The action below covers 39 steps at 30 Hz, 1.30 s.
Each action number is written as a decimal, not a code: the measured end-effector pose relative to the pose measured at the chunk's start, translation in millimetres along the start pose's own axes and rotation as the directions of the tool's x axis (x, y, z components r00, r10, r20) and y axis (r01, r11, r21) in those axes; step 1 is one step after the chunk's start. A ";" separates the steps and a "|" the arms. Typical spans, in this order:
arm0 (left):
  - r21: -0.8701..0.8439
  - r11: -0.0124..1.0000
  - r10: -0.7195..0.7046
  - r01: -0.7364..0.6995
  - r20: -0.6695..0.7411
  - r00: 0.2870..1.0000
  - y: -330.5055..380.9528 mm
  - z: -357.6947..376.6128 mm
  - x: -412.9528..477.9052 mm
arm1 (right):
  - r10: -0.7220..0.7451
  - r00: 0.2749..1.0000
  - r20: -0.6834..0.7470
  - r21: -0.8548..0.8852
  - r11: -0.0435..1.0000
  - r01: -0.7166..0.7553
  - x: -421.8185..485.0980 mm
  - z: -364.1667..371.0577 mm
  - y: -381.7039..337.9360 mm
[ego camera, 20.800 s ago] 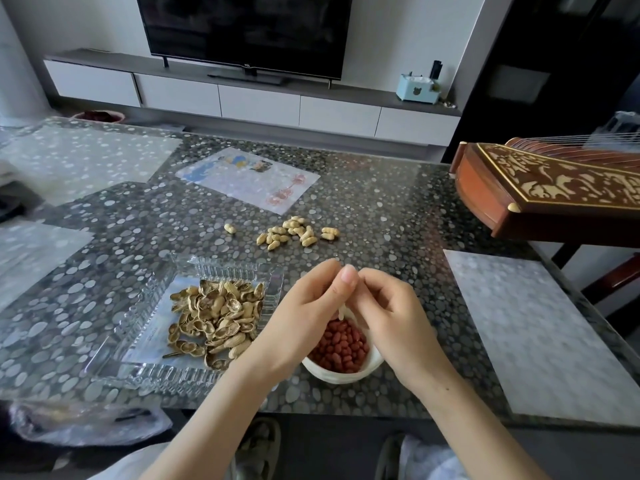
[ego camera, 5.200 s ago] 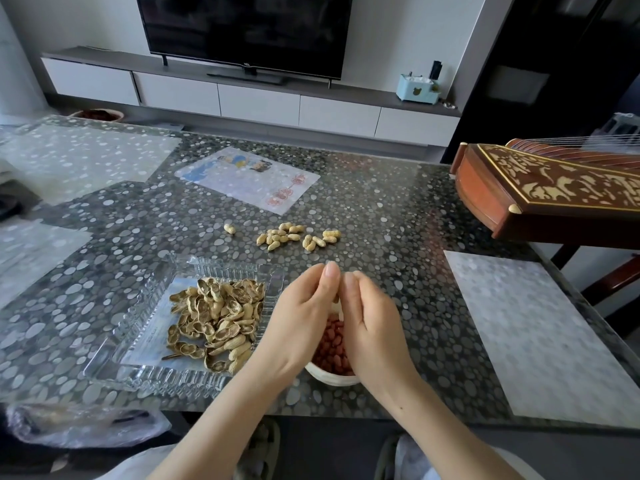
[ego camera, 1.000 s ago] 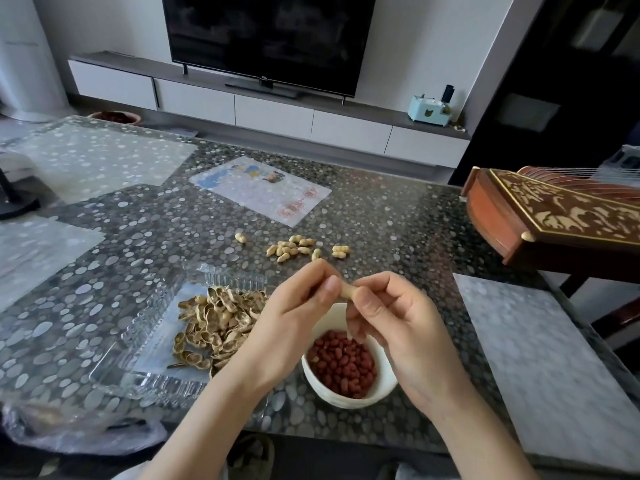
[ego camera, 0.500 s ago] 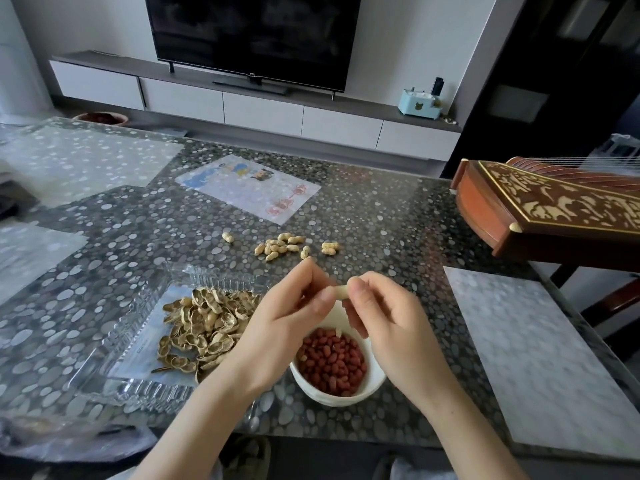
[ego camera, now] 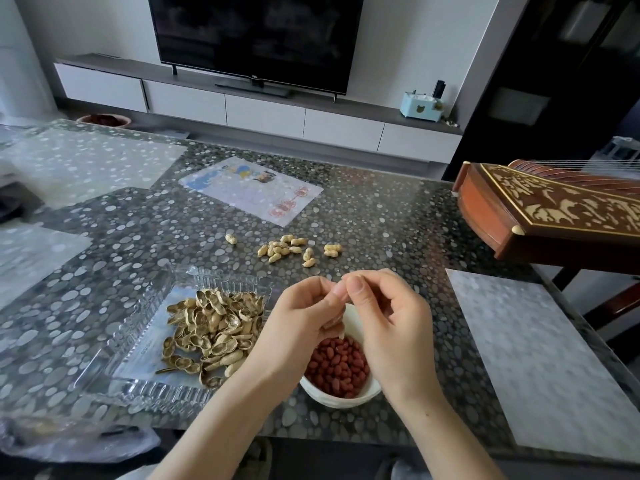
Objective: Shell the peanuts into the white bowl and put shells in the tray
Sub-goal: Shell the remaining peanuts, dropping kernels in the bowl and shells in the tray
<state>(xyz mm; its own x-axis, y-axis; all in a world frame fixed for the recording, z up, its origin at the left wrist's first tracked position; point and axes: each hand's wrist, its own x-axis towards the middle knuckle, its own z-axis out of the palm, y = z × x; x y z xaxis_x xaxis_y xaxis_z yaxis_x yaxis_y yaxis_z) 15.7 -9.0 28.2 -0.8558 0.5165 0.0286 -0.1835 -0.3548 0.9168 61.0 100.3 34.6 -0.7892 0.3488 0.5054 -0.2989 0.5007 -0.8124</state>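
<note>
Pinching one pale tan peanut pod between both sets of fingertips, directly above the small round white bowl. The pod is mostly hidden by the thumbs and only a sliver shows. Left hand has thumb and index curled onto it. Right hand mirrors that, thumb on top, other fingers curled under. Both wrists angle inward, forearms forming a V over the near table edge. Handling call: the pod is probably light, dry, brittle and thin-walled. It should split along the seam under thumb pressure, so hold the two ends and press at the seam, don't crush mid-body. Red-skinned kernels in the bowl look small and smooth, likely to roll or bounce, so drop them low. Clear ribbed rectangular tray sits just left of the bowl; contact can't be told, the left forearm covers the gap. It holds a heap of empty tan shells. Unshelled peanuts lie in a loose cluster further back on the pebble-pattern tabletop, apart from tray and bowl.
</note>
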 end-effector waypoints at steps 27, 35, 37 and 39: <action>0.304 0.947 0.119 -0.107 -0.020 0.993 10.1 -13.4 1.1 | 0.034 0.942 0.333 -0.162 0.987 0.021 -1.0 -16.2 0.9; 0.357 0.928 0.117 -0.107 -0.006 0.993 9.1 -5.4 1.2 | 0.028 0.943 0.331 -0.126 0.992 0.015 1.5 -19.0 0.8; 0.434 0.893 0.104 -0.122 0.064 0.993 7.2 -3.9 0.3 | -0.031 0.948 0.315 -0.158 0.984 0.084 2.0 -20.4 1.8; 0.421 0.896 0.102 -0.142 0.116 0.988 6.2 -0.9 -1.7 | -0.077 0.953 0.293 -0.195 0.971 0.138 1.6 -21.3 3.3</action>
<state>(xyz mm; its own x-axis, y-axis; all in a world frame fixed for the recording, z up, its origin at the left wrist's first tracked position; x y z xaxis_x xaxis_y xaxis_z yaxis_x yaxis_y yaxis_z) 15.7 -12.7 33.5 -0.8084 0.5641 0.1681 0.1606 -0.0634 0.9850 70.1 119.4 38.9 -0.8862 0.0621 0.4591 -0.2950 0.6886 -0.6624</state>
